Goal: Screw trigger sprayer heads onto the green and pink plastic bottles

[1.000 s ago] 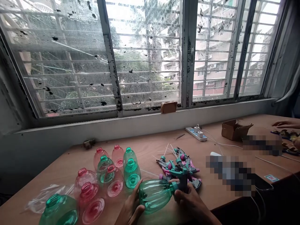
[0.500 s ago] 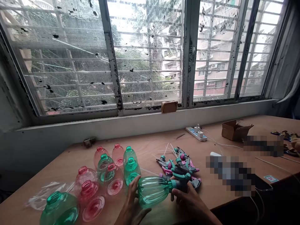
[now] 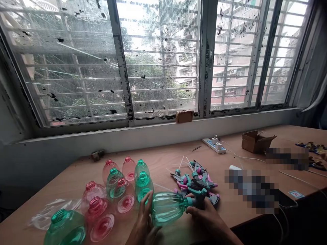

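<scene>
A clear green spray bottle (image 3: pixel 167 208) lies sideways between my hands, its neck pointing right. My left hand (image 3: pixel 143 217) grips it around the base. At the neck, my right hand (image 3: pixel 205 216) is closed on the grey and teal spray head (image 3: pixel 198 198), which sits on the bottle's mouth. Just behind lies a heap of loose spray heads (image 3: pixel 195 178) in teal, pink and grey, some with thin white tubes. To the left stand several open-necked bottles, among them a green bottle (image 3: pixel 144 182) and a pink bottle (image 3: pixel 125 194).
Crumpled clear plastic (image 3: pixel 51 212) lies at the left of the wooden table (image 3: pixel 163 160). Toward the back right are a white power strip (image 3: pixel 214 145) with cables and an open cardboard box (image 3: pixel 257 142). A brown block (image 3: pixel 184 116) rests on the window sill.
My right hand's fingers have shifted slightly around the spray head. My left hand's lower fingers have curled in under the bottle's base. The bottle stays almost in place.
</scene>
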Demonstrator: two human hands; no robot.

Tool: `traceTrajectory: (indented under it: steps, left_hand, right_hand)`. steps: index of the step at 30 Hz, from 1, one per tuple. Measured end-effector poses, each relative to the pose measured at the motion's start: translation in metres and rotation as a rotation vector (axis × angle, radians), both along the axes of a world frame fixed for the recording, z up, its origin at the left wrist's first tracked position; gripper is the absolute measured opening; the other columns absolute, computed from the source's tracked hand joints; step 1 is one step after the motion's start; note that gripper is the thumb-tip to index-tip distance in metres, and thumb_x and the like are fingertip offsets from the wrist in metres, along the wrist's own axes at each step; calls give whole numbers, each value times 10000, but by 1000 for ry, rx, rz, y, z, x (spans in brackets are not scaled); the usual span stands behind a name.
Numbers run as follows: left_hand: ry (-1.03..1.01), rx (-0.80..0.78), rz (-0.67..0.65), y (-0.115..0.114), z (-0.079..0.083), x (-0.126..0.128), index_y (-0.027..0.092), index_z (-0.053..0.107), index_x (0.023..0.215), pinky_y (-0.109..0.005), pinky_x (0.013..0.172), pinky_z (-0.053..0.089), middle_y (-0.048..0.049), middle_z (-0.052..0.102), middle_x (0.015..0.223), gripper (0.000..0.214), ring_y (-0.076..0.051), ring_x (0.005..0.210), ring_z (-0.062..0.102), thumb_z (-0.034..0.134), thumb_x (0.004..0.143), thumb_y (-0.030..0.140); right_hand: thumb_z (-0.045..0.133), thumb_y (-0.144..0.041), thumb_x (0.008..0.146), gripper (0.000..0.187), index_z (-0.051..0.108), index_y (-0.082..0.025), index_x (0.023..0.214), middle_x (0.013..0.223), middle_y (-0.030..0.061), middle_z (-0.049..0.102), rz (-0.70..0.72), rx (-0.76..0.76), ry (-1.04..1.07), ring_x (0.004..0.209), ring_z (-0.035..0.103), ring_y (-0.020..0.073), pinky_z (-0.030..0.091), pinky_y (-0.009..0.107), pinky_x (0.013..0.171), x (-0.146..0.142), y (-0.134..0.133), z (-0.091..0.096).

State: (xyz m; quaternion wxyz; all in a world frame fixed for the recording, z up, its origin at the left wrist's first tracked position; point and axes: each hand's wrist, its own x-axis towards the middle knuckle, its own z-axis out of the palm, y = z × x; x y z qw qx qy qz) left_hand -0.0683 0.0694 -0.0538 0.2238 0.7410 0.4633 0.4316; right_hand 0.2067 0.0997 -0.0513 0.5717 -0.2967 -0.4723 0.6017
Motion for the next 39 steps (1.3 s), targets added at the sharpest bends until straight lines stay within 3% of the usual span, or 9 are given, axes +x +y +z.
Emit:
traceTrajectory:
  steps: [3, 7, 14, 20, 24, 27, 30, 34, 39]
  left_hand:
    - [-63, 32, 47, 1, 1, 0, 457, 275, 1574, -294, 757, 599, -62, 341, 1599, 709, -282, 1116, 640, 613, 955, 382]
    - [-55, -28, 34, 3, 2, -4, 455, 242, 1581, -284, 662, 574, -63, 459, 1488, 762, -151, 715, 611, 614, 928, 578]
    - [-3, -105, -95, -1, 9, -7, 360, 130, 1624, -358, 802, 610, -66, 669, 1157, 1053, -227, 813, 679, 755, 807, 586]
    - [-3, -150, -118, -2, 11, -5, 362, 70, 1627, -315, 719, 605, -16, 687, 1021, 1082, -187, 690, 656, 754, 809, 547]
    - [10, -163, -90, 0, 8, -7, 344, 226, 1609, -361, 802, 614, 24, 726, 793, 1063, -239, 668, 699, 700, 743, 740]
    - [-13, -113, -10, 2, 8, -10, 265, 494, 1490, -404, 899, 604, -63, 794, 953, 919, -332, 908, 752, 520, 785, 854]
    - [-20, -87, 27, 2, 8, -12, 228, 616, 1362, -465, 1065, 514, -142, 715, 1313, 846, -415, 1274, 614, 409, 837, 859]
    - [-23, -75, 8, 4, 2, -12, 222, 403, 1528, -545, 1158, 416, -179, 570, 1507, 954, -421, 1406, 502, 395, 830, 871]
    - [-18, 155, -67, 7, -8, -5, 363, 215, 1588, -507, 1046, 525, -147, 376, 1644, 969, -425, 1423, 472, 664, 808, 723]
  right_hand:
    - [1009, -358, 618, 449, 779, -172, 955, 781, 34, 763, -37, 7, -13, 742, 663, 238, 512, 323, 678, -1, -5, 4]
    - [1009, -373, 619, 466, 770, -180, 968, 747, 13, 750, -70, -23, 4, 677, 650, 217, 500, 294, 603, -3, -11, 9]
    - [962, -522, 668, 529, 708, -171, 970, 693, 9, 714, -31, -24, 4, 536, 594, 172, 514, 259, 464, -3, -8, 11]
    - [933, -552, 697, 520, 659, -187, 946, 643, 0, 696, -22, -29, 13, 515, 609, 182, 489, 234, 419, -1, -6, 8]
    - [945, -538, 685, 537, 662, -181, 970, 640, 11, 711, 30, -13, 10, 540, 643, 205, 506, 251, 442, -1, -7, 7]
    - [949, -507, 695, 543, 687, -161, 1022, 692, 46, 753, 84, 24, -30, 586, 665, 216, 521, 274, 494, -1, -8, 8]
    - [929, -496, 727, 499, 716, -145, 1011, 710, 68, 774, 91, 57, -87, 590, 664, 210, 508, 283, 538, 0, -10, 9]
    - [927, -516, 720, 513, 710, -149, 1005, 681, 46, 741, 52, 62, -58, 567, 659, 210, 509, 288, 526, -2, -9, 10]
    - [917, -549, 723, 530, 677, -170, 1005, 656, 21, 713, 11, 21, -15, 528, 617, 187, 487, 253, 458, -3, -10, 13]
